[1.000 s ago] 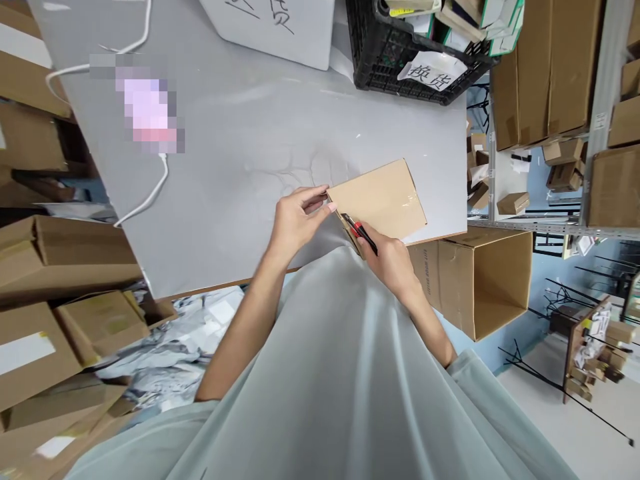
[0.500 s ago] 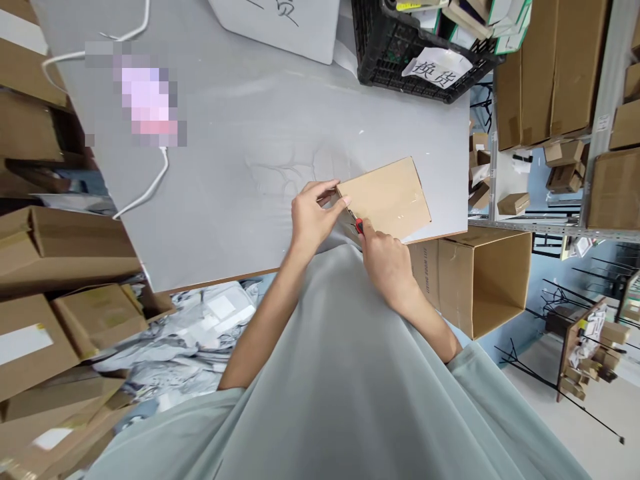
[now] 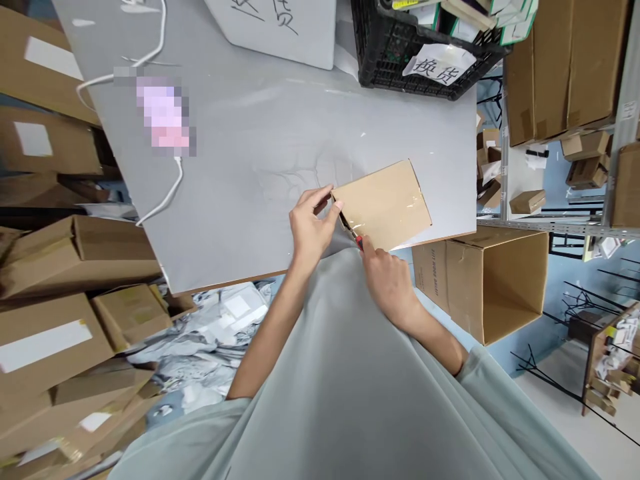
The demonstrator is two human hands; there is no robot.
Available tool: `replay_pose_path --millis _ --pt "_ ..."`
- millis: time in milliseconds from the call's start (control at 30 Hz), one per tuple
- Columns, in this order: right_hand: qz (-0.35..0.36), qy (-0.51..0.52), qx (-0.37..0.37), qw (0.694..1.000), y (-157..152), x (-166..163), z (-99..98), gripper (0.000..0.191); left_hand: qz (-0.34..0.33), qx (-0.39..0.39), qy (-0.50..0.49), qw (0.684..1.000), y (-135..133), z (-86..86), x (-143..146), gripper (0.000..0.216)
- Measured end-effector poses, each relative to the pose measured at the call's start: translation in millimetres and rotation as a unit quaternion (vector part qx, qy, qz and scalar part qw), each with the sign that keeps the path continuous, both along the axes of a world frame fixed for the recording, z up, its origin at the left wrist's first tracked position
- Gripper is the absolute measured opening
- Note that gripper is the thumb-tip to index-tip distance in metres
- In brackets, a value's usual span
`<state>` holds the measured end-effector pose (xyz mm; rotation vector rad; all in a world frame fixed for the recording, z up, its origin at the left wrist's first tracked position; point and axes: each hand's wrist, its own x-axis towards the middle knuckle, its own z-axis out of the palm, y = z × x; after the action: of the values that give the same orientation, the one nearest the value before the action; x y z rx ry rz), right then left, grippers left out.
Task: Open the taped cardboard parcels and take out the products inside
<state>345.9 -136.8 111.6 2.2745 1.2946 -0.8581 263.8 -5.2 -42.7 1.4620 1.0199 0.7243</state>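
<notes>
A small brown cardboard box (image 3: 385, 203) lies at a slant near the front edge of the grey table (image 3: 235, 233). My left hand (image 3: 313, 223) grips its left corner, thumb on the near side and fingers at the far side. My right hand (image 3: 390, 280) is closed around a box cutter (image 3: 359, 242) with a red part showing; most of its handle is hidden in the fist. The blade end lies along the box's left end, where a dark gap shows near my left thumb. Bits of clear tape shine on the box top.
At the back stand a black crate (image 3: 395, 63) with packed items and a white container (image 3: 285, 33) with handwriting. A pixelated object (image 3: 165, 113) with a white cable lies left. An open carton (image 3: 485, 287) is right of the table, stacked cartons (image 3: 115, 247) and plastic bags (image 3: 210, 340) left.
My right hand and the box cutter have moved a little toward me along the box's left end. The gap there shows wider. My left hand keeps its hold, and the view has shifted slightly.
</notes>
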Motion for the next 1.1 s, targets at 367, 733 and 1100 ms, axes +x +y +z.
replay_pose_path --millis 367,733,1100 --pt "-0.084 0.052 0.065 0.993 -64 36 21.9 0.048 -0.009 0.077 0.093 0.993 2 15.9 4 0.052" --pt "-0.220 -0.011 0.273 0.936 -85 133 -0.1 0.051 -0.235 0.298 0.173 0.909 -54 47.8 115 0.048" --pt "-0.166 0.002 0.187 0.968 -35 162 -19.9 0.053 -0.237 0.312 0.209 0.896 -52 37.0 117 0.056"
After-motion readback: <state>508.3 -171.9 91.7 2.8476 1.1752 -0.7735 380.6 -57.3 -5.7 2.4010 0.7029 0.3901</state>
